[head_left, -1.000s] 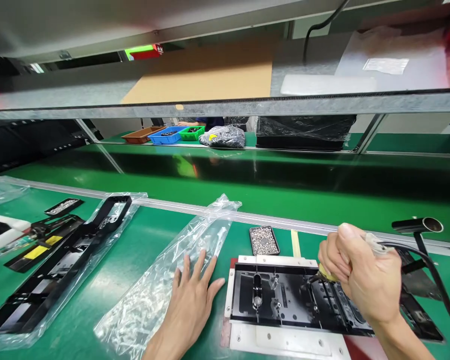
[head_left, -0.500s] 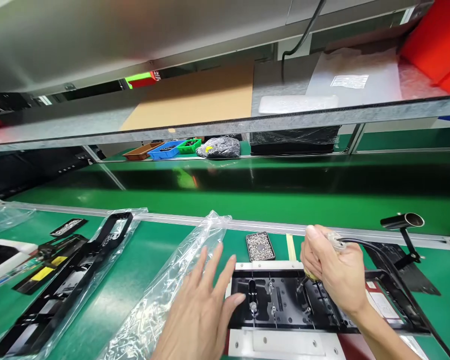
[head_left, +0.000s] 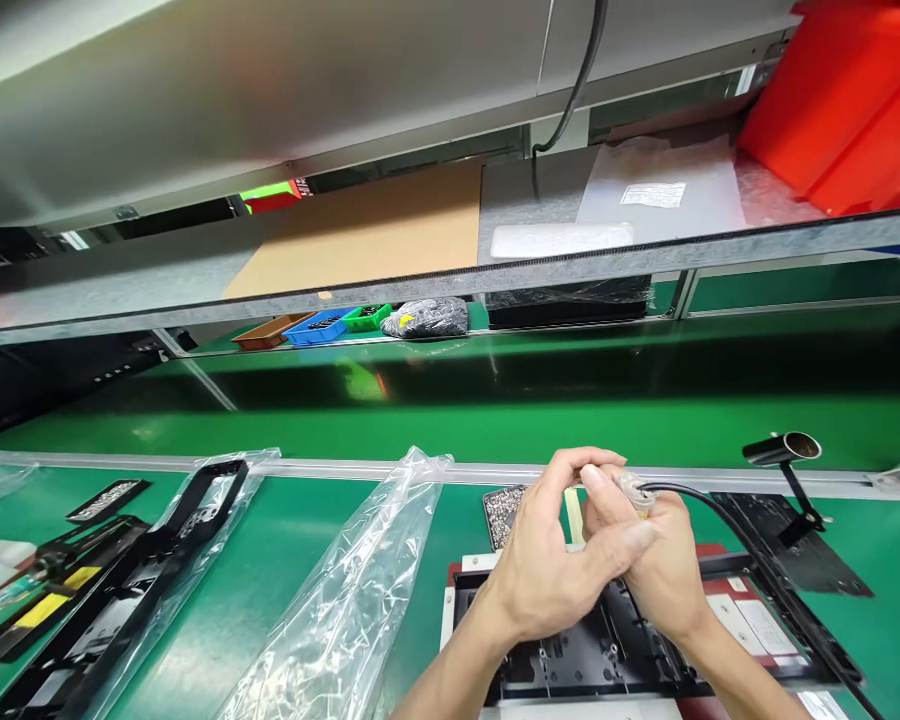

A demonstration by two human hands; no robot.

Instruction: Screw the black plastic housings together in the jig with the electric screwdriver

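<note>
In the head view my right hand (head_left: 664,570) is closed round a soldering iron with a clear end (head_left: 634,490) and a black cable; most of its body is hidden. My left hand (head_left: 547,560) is cupped against the right one, its fingers curled over the front and its thumb across. What those fingers hold, if anything, is hidden. Below both hands lies a black plastic housing (head_left: 555,665) with ribs and small metal posts, set in a white and red fixture (head_left: 450,610). A small tray of metal pieces (head_left: 499,512) sits behind, partly covered by my left hand.
A metal tube holder (head_left: 784,450) stands at right on a black plate (head_left: 802,560). Clear plastic bags (head_left: 345,600) and a bagged black frame (head_left: 157,570) lie left. Behind runs a green belt (head_left: 420,430), under a low shelf (head_left: 390,280) bearing a red bin (head_left: 847,110).
My left hand has moved right and up from beside the housing to meet my right hand. The right hand has lifted the iron off the housing. The view has shifted slightly.
</note>
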